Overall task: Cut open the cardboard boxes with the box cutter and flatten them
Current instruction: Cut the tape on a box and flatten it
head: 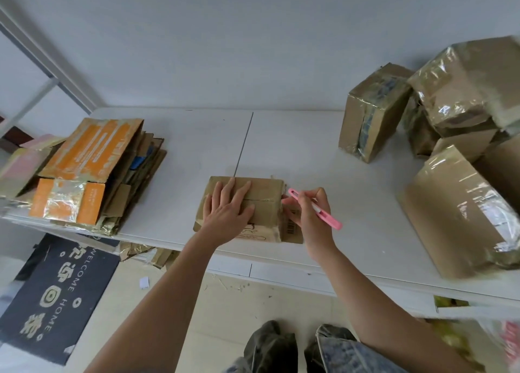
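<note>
A small brown cardboard box lies near the front edge of the white table, its top seam taped. My left hand rests flat on the box top, fingers straight and spread. My right hand grips a pink box cutter like a pen, its front end by the box's right edge at the seam. A flap with a barcode hangs at the box's right side under my right hand.
A pile of flattened cardboard, orange-printed on top, lies at the table's left. Several taped brown boxes are heaped at the right. A dark welcome mat lies on the floor at the lower left.
</note>
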Action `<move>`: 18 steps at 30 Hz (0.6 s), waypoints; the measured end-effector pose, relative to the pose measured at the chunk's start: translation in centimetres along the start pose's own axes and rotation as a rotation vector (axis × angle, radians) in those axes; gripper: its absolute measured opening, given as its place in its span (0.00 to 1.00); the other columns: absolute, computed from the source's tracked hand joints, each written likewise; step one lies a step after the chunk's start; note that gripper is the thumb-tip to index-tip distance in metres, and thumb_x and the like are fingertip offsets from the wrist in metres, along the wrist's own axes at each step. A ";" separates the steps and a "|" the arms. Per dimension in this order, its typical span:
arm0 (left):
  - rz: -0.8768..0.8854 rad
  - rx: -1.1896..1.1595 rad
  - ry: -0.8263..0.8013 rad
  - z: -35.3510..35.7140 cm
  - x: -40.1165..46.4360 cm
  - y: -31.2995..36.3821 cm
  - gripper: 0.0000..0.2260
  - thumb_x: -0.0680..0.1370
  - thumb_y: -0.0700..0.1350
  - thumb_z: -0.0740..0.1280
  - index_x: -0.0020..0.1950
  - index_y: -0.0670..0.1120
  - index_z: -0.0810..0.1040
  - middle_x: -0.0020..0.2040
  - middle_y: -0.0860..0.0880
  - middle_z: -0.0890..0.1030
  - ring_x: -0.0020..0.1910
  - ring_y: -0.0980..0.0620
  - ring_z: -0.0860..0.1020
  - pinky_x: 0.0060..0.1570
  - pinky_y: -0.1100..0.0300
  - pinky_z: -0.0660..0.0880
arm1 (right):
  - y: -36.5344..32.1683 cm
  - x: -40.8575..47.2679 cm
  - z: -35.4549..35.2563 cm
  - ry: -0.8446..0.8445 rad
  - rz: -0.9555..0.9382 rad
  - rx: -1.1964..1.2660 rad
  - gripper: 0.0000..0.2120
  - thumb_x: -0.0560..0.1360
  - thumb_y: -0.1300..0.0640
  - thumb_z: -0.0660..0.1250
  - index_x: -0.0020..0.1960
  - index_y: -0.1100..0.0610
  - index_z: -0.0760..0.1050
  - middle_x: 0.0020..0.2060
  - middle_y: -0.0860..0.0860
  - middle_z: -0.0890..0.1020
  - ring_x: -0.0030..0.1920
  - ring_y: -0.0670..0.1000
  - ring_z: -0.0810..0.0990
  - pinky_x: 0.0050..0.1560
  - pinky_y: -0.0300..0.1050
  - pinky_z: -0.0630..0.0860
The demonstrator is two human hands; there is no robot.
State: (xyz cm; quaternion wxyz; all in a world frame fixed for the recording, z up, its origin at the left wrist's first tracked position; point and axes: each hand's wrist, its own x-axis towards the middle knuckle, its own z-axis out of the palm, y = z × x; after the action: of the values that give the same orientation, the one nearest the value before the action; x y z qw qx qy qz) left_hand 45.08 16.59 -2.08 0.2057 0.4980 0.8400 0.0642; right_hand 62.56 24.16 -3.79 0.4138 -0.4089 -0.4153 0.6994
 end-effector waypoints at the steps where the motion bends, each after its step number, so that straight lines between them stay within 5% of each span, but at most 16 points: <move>1: -0.003 0.006 -0.017 -0.1 0.0 0.0 0.26 0.82 0.59 0.53 0.78 0.65 0.47 0.80 0.56 0.42 0.78 0.52 0.37 0.75 0.50 0.35 | 0.0 0.0 0.0 -0.004 -0.008 -0.013 0.07 0.81 0.59 0.64 0.45 0.56 0.67 0.37 0.51 0.85 0.47 0.52 0.85 0.55 0.61 0.80; 12: -0.003 0.021 -0.075 -0.3 0.1 -0.1 0.28 0.81 0.61 0.54 0.78 0.65 0.44 0.80 0.57 0.39 0.77 0.52 0.34 0.73 0.52 0.33 | 0.1 0.1 0.0 -0.022 -0.065 -0.142 0.09 0.81 0.51 0.64 0.42 0.43 0.70 0.40 0.55 0.84 0.51 0.57 0.83 0.55 0.69 0.78; 18: 0.028 0.031 -0.116 -0.8 0.2 -0.2 0.34 0.78 0.64 0.60 0.78 0.64 0.43 0.79 0.56 0.37 0.77 0.50 0.32 0.74 0.49 0.33 | 0.1 0.3 0.1 -0.032 -0.108 -0.214 0.08 0.82 0.53 0.62 0.47 0.54 0.67 0.40 0.56 0.83 0.50 0.55 0.83 0.54 0.69 0.77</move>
State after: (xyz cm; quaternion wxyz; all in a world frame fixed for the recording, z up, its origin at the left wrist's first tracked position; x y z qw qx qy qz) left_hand 44.50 16.72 -1.44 0.2455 0.5157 0.8205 0.0249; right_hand 62.32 24.39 -3.95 0.3982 -0.4165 -0.5153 0.6343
